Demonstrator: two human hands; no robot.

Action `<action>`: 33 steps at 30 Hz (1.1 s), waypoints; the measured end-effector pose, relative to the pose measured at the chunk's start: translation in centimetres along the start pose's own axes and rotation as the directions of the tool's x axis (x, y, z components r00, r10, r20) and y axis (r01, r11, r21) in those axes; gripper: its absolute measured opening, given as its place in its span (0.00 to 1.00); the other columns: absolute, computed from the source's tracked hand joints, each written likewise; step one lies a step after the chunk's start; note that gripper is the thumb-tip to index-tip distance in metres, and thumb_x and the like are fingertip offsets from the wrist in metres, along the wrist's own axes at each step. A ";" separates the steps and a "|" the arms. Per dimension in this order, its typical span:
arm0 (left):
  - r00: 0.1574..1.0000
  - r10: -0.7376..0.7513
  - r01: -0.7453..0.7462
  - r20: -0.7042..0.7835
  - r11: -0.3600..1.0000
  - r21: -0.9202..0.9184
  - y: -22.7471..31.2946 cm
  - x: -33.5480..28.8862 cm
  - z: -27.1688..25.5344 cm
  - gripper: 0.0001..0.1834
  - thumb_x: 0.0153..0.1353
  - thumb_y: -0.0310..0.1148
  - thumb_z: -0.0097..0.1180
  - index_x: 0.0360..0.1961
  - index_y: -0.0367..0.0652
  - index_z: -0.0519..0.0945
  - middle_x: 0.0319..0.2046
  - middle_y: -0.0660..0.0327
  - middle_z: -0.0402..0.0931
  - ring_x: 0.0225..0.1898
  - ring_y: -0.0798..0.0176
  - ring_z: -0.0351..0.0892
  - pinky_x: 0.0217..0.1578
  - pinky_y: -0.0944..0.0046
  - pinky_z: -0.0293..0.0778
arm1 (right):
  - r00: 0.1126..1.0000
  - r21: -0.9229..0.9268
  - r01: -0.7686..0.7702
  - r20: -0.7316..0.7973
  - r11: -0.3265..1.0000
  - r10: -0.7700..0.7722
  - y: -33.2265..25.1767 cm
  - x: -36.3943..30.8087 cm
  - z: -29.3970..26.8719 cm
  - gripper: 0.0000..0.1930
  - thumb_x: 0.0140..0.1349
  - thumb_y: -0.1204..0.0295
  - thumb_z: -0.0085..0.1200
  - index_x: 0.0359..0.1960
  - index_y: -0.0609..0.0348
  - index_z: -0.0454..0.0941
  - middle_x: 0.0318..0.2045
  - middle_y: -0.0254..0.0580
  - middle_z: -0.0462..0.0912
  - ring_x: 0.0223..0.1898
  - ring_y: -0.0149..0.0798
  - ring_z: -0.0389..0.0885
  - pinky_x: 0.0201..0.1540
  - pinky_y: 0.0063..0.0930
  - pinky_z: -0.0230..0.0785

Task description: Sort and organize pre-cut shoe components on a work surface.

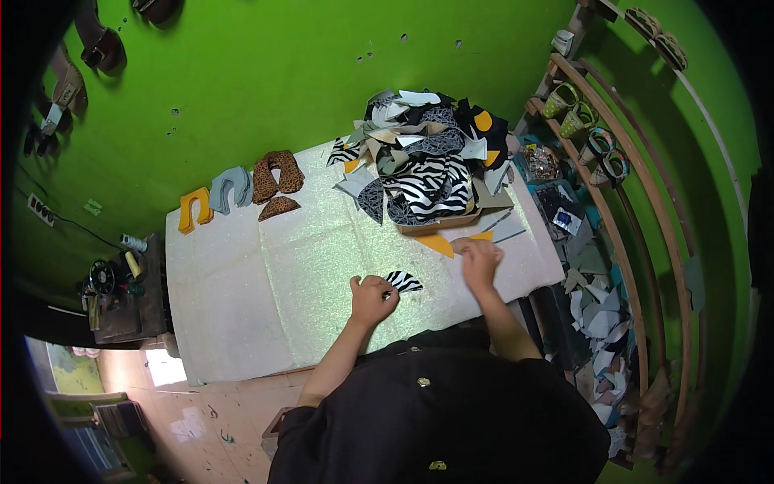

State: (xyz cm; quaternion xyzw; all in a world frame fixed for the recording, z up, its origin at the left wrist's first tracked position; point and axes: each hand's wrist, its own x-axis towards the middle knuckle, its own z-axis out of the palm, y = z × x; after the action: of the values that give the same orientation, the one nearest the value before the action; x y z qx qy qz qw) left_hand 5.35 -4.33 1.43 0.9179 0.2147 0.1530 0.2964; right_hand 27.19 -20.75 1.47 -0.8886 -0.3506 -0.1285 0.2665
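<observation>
My left hand (374, 299) is over the front middle of the table, its fingers curled and pinched at the edge of a small curved zebra-print piece (405, 281). Further right, my right hand (482, 264) is bent downward beside the yellow scraps (436, 244) in front of the box. Motion smears its fingertips, so whether anything is in them cannot be made out. Behind both hands, a cardboard box (439, 226) overflows with zebra-print, grey, black, white and yellow cut pieces.
Stacks of yellow (194, 210), grey (231, 189) and leopard-print (276, 176) cut pieces lie at the table's far left. A sewing machine (102, 276) stands left of the table (218, 323). Wooden racks with sandals (577, 119) and a heap of scraps (601, 315) line the right.
</observation>
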 end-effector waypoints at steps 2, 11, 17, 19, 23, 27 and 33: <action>0.998 -0.060 0.060 0.003 0.998 0.022 0.3 0.2 -0.1 0.08 0.50 0.38 0.58 0.23 0.45 0.83 0.28 0.62 0.79 0.40 0.61 0.75 0.54 0.43 0.54 | 0.990 -0.061 -0.141 -0.013 0.988 0.140 4.0 1.8 -1.1 0.14 0.51 0.73 0.51 0.41 0.49 0.76 0.43 0.35 0.76 0.50 0.41 0.70 0.51 0.45 0.54; 0.982 -0.182 0.181 0.059 0.983 0.026 1.4 0.9 0.2 0.09 0.52 0.39 0.58 0.24 0.46 0.82 0.29 0.63 0.78 0.41 0.60 0.75 0.55 0.42 0.52 | 0.686 -0.383 -0.517 0.350 0.766 0.638 12.0 7.0 -2.5 0.31 0.45 0.58 0.64 0.53 0.51 0.70 0.56 0.39 0.67 0.61 0.45 0.59 0.56 0.58 0.49; 0.977 -0.205 0.194 -0.065 0.970 -0.147 4.1 2.2 0.0 0.10 0.58 0.39 0.54 0.28 0.47 0.83 0.29 0.62 0.78 0.42 0.60 0.74 0.56 0.46 0.51 | 0.966 0.043 -0.254 0.047 0.966 0.252 10.3 6.3 -4.8 0.10 0.41 0.77 0.58 0.28 0.50 0.74 0.32 0.37 0.76 0.45 0.43 0.72 0.55 0.52 0.49; 0.983 -0.186 0.183 0.000 0.970 -0.162 5.4 3.2 -0.9 0.10 0.59 0.38 0.54 0.32 0.45 0.83 0.32 0.61 0.79 0.44 0.58 0.74 0.54 0.52 0.58 | 0.978 0.131 -0.197 -0.046 0.972 0.204 5.9 6.2 -7.3 0.10 0.39 0.82 0.53 0.24 0.52 0.70 0.34 0.40 0.76 0.45 0.44 0.71 0.52 0.47 0.52; 0.979 -0.048 0.141 0.197 0.857 -0.496 8.0 5.4 -0.4 0.14 0.60 0.36 0.55 0.44 0.40 0.80 0.37 0.56 0.79 0.43 0.56 0.76 0.43 0.63 0.70 | 0.991 0.395 0.079 -0.132 0.915 -0.028 1.2 3.7 -7.1 0.09 0.42 0.84 0.51 0.26 0.60 0.68 0.36 0.48 0.73 0.42 0.50 0.71 0.45 0.38 0.59; 0.998 0.020 0.029 0.061 0.708 -0.706 9.6 6.3 0.3 0.18 0.67 0.38 0.48 0.53 0.38 0.71 0.36 0.62 0.76 0.35 0.67 0.75 0.39 0.65 0.71 | 0.960 0.601 0.124 0.129 0.789 -0.250 -4.8 0.8 -5.5 0.11 0.44 0.81 0.54 0.33 0.60 0.74 0.39 0.48 0.73 0.45 0.49 0.71 0.48 0.37 0.59; 0.967 -0.233 0.251 0.102 0.813 -0.526 5.8 4.9 -3.7 0.11 0.67 0.34 0.47 0.40 0.38 0.75 0.26 0.63 0.74 0.27 0.74 0.69 0.29 0.71 0.67 | 0.895 0.645 0.173 0.212 0.744 -0.392 -9.4 1.5 -6.6 0.17 0.48 0.70 0.59 0.42 0.53 0.74 0.43 0.41 0.73 0.50 0.45 0.68 0.52 0.38 0.54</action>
State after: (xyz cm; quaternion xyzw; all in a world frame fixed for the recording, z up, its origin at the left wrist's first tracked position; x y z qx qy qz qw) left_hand 9.80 -4.41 8.62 0.7664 0.2736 0.1526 0.5608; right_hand 21.50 -17.87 11.17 -0.6979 -0.5455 0.1049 0.4521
